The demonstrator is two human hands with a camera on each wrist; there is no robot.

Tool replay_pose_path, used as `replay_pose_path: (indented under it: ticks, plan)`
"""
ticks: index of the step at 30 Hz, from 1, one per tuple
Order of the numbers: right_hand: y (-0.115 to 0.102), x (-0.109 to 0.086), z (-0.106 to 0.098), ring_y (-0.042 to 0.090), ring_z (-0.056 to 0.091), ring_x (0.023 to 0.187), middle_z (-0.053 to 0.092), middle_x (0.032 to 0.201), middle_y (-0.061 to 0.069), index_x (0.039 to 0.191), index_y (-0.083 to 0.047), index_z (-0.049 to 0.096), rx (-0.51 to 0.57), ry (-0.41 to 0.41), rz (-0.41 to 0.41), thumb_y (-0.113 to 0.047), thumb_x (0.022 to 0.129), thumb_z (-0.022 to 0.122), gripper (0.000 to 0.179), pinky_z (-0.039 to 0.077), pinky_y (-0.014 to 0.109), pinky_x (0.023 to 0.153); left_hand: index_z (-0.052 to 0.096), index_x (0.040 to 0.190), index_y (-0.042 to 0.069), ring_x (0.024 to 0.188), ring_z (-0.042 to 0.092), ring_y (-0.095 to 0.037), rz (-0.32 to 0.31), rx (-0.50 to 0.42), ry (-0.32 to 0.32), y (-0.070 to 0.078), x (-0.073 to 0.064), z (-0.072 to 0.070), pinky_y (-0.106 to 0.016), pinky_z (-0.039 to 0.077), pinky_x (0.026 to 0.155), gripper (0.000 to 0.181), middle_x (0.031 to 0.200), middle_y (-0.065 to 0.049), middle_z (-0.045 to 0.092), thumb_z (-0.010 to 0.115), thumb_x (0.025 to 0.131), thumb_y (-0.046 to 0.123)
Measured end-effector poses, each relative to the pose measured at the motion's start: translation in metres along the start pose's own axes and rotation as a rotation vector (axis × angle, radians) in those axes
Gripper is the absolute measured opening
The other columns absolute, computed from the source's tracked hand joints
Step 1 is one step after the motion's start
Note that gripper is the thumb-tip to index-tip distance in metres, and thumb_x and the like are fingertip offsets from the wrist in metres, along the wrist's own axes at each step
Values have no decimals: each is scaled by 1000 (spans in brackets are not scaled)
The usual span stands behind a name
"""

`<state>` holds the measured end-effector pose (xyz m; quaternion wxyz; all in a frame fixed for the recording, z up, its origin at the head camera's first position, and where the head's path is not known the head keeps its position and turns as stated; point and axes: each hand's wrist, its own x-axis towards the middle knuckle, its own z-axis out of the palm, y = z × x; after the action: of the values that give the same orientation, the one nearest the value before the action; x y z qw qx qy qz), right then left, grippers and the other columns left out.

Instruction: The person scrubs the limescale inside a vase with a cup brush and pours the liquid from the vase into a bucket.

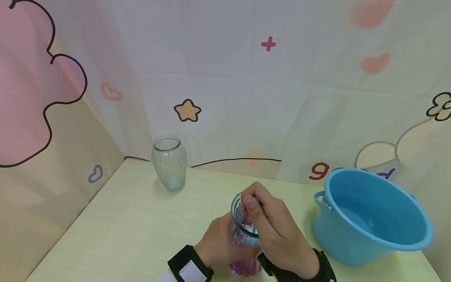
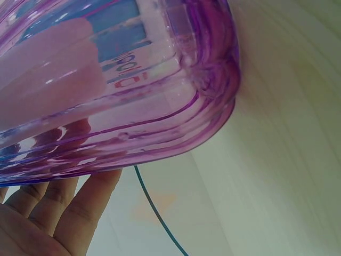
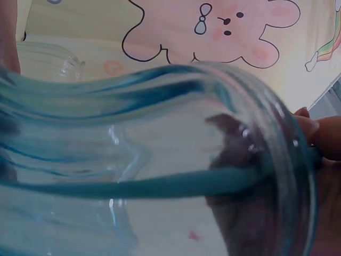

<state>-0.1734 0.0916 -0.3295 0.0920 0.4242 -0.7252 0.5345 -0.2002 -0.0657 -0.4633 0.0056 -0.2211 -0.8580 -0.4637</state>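
A ribbed glass vase (image 1: 245,267), bluish at its mouth and purple-pink at its base, is held tilted at the table's front. My left hand (image 1: 225,239) grips it around the side; in the left wrist view its fingers (image 2: 88,210) lie along the glass. At the mouth, my right hand (image 1: 280,233) is curled with its thumb on top, fingertips over the rim. A thin teal rod (image 3: 176,184) runs lengthwise inside the vase in the right wrist view, and the right fingers (image 3: 325,136) pinch its end. The rod's other end is out of view.
A clear ribbed glass vase (image 1: 169,166) stands upright at the back left of the pale table (image 1: 123,219). To the right is a light blue bucket (image 1: 331,231) with side handles. A printed cloth backdrop (image 1: 225,78) rises behind the table.
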Motion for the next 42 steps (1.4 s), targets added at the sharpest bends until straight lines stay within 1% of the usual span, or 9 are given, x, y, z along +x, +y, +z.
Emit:
replay_pose_path:
  ticks: [4,7,11,13,20,28,36,42]
  plan:
    - [1,0,-3,11,45,66,40,75,-3,99,-9,51,-11,-28,14,3,108,39,19,41,28,59,49,134,31,99,67,0,-9,-19,-13,1,0,0,-24,58,87,70,114,12,71,84,78,55]
    - [0,0,-4,15,48,67,42,75,-3,98,-11,51,-21,-38,54,-1,109,39,19,43,27,60,48,136,32,101,66,0,-13,-29,-26,1,1,0,-25,58,89,72,115,12,70,84,79,56]
    - [0,0,-4,18,50,68,45,76,-3,96,-12,51,-21,-63,113,-7,111,40,19,44,27,61,48,135,32,100,66,0,0,-16,-18,0,0,0,-24,58,88,72,115,12,70,84,78,56]
    - [0,0,-5,17,50,68,46,75,-2,95,-12,51,-23,-77,126,-9,111,41,19,44,27,60,49,135,31,99,66,0,3,-8,-8,0,0,0,-24,58,88,71,114,12,70,85,78,55]
    - [0,0,-4,8,44,64,43,74,-7,89,-16,48,-89,-121,191,-18,112,42,24,41,24,57,50,133,29,99,66,0,29,21,22,0,-2,0,-24,58,86,70,114,11,71,86,77,49]
    - [2,1,-4,7,45,65,43,72,-9,88,-17,49,-152,-134,222,-23,112,43,26,41,23,57,51,132,28,97,66,0,66,39,46,-1,-1,0,-22,57,83,68,112,11,71,86,77,48]
    - [2,1,-4,8,45,65,41,71,-10,89,-20,49,-189,-134,254,-27,112,42,25,41,23,57,51,132,28,97,67,0,52,34,41,0,-2,0,-23,58,85,69,113,11,71,85,77,49]
    - [2,1,-4,7,46,67,42,72,-11,90,-20,50,-205,-132,250,-27,112,43,24,41,23,58,51,133,27,99,67,-1,73,29,44,0,-2,-1,-25,58,87,69,115,10,71,86,77,48]
